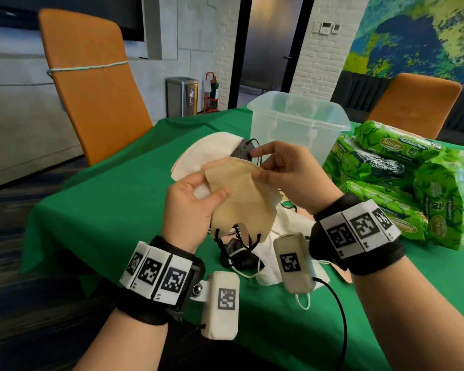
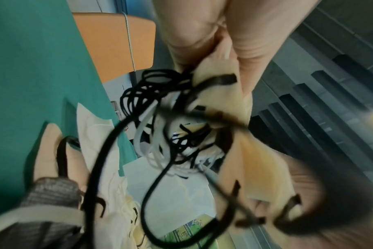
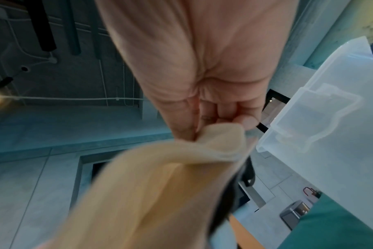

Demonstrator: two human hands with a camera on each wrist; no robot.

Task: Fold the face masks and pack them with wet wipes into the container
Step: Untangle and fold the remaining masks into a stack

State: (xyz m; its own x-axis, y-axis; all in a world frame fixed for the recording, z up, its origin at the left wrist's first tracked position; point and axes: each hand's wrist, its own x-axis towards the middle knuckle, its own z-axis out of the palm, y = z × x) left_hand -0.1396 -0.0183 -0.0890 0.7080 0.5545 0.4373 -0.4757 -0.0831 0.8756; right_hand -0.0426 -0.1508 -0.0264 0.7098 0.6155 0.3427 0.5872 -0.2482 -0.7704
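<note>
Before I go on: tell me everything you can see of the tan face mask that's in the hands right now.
The tan face mask is soft, matte, fabric-like, with black ear loops dangling off its lower edge. It is held up above the green tablecloth, clear of the mask pile below, not yet folded flat. The left hand grips its left side, thumb on the front; the right hand pinches its top right edge, as the right wrist view confirms. It hangs slightly cupped, in front of the clear container.

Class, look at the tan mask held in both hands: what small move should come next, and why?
Probably bring the two held edges together to fold the tan mask in half. The left hand and right hand each pinch an edge, it hangs open above the table, and the container looks empty.
</note>
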